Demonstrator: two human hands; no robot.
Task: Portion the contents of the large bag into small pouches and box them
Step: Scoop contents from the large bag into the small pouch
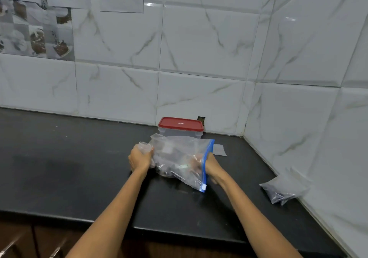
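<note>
Our left hand [140,157] grips the bag [179,161] bottom; our right hand [211,163] reaches into its mouth, steadying it for portioning.

large bag [179,160] contents: dark, blurred | right hand [211,165] fingers: hidden inside bag

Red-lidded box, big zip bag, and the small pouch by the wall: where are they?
Red-lidded box [180,123]: head view, middle of its lid.
Big zip bag [177,154]: head view, clear middle panel.
Small pouch [283,188]: head view, its centre.
</note>
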